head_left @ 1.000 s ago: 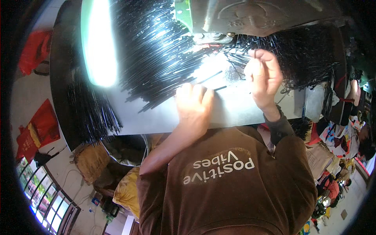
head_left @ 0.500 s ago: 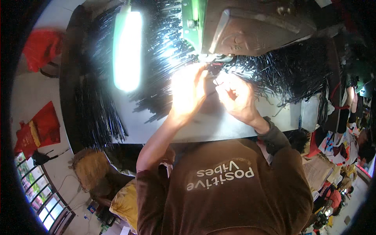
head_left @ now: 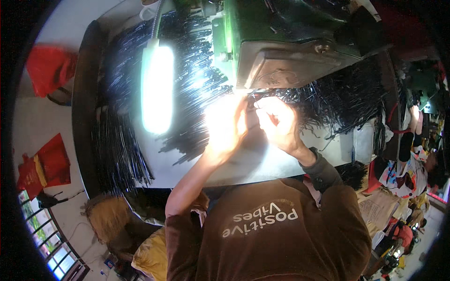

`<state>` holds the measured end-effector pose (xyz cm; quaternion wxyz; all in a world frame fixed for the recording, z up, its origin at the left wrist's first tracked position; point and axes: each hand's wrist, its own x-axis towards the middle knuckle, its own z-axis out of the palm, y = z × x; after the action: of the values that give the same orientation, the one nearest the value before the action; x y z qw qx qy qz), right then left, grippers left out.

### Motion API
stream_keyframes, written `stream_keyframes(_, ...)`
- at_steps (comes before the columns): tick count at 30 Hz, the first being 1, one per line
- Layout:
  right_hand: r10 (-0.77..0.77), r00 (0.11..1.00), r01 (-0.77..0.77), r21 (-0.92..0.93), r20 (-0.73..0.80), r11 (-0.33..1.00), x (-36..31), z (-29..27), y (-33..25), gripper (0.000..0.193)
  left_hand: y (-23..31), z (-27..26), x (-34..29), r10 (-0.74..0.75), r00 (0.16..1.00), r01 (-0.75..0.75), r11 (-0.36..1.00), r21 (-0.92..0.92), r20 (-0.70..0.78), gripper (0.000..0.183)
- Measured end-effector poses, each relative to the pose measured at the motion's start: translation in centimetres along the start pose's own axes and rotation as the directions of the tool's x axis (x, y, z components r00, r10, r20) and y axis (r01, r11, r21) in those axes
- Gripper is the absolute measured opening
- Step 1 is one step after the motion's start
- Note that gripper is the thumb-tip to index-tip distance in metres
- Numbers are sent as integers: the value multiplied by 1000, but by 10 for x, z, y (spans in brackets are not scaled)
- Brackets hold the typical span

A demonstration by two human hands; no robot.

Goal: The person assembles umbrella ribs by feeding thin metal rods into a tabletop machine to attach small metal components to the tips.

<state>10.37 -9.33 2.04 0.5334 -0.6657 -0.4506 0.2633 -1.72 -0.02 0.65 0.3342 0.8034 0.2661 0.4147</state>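
Observation:
Both hands work close together beneath the front of a green machine with a worn brown metal cover (head_left: pixel 286 63). My right hand (head_left: pixel 280 124) is curled closed, thumb and forefinger pinched on a thin black strip (head_left: pixel 256 104). Beside it, my left hand (head_left: pixel 224 124) reaches up to the machine's lower edge, its fingertips drawn together. Strong light washes out the left hand, and whatever it grips cannot be made out. Many thin black strips (head_left: pixel 187 103) lie in a thick layer left of that hand. The machine's working point is hidden behind its cover and my fingers.
A bright lamp (head_left: pixel 158 89) on a bendable neck hangs over the white tabletop (head_left: pixel 206 178). More black strips (head_left: pixel 349 93) are heaped on the right, and another bundle (head_left: pixel 123 154) hangs over the left front edge. A grey metal box (head_left: pixel 363 143) stands at the right edge.
The whole view has shifted, so the machine, lamp and table sit lower in the picture. Both hands stay at the machine's front, the right still pinching the strip.

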Motion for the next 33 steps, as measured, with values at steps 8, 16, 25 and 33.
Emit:
stream_keyframes(8, 12, 1000, -12, 31, 6, 999, 2, 0, 4, 11, 6, -1, 6, -51, 999, 50, 997, 54, 19, 16)
stream_keyframes(16, 46, 999, -46, 45, 12, 998, 2, 1, 4, 9, 3, 0, 2, -52, 997, 49, 997, 66, 49, 17)
stream_keyframes(25, 50, 998, -52, 53, 36, 997, 1, 2, 3, 9, -4, 3, 0, -11, 1000, 10, 998, 58, 5, 16)
stream_keyframes(33, 38, 998, -40, 40, 48, 998, 1, 2, 7, 9, -5, 2, 0, -52, 999, 52, 998, 36, 7, 16)
